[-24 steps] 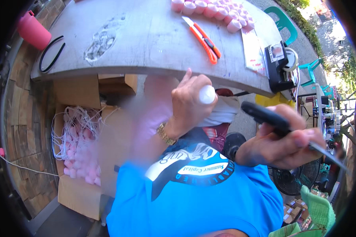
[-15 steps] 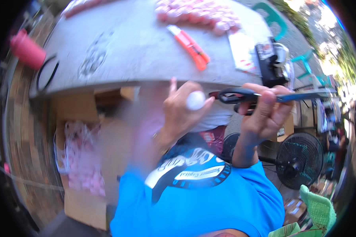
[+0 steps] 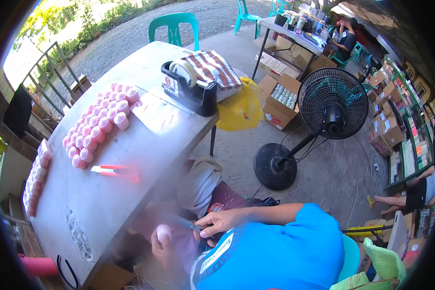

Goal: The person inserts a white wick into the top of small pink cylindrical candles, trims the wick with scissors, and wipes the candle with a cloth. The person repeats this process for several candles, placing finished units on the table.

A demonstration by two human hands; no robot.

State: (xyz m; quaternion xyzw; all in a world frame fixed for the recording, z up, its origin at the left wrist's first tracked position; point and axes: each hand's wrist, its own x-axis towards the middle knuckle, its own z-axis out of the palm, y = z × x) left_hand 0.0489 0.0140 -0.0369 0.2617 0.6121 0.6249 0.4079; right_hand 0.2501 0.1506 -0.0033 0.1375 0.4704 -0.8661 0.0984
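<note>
My left hand (image 3: 163, 252), low in the picture beside the table's near edge, has its fingers curled around a small pale pink round-ended object (image 3: 164, 231). Its lower part is hidden by the fingers and its kind is unclear. My right hand (image 3: 220, 223) grips scissors (image 3: 187, 223) in front of my blue shirt, the blurred blades pointing left toward the pink object. Several small pink-and-white cylindrical pieces (image 3: 105, 124) stand grouped on the grey table (image 3: 53, 193). An orange-red box cutter (image 3: 112, 170) lies near them.
A black tape dispenser (image 3: 191, 92), a white packet (image 3: 162, 113) and a yellow bag (image 3: 241, 107) sit at the table's right end. Beyond stands a black fan (image 3: 332, 108). A pink tumbler (image 3: 37, 266) lies lower left. Another person (image 3: 345, 41) sits at a far table.
The view has swung right, bringing the floor fan and far table into sight. The scissors' blades pointed right before; now they point left, close to the pink object in my left hand.
</note>
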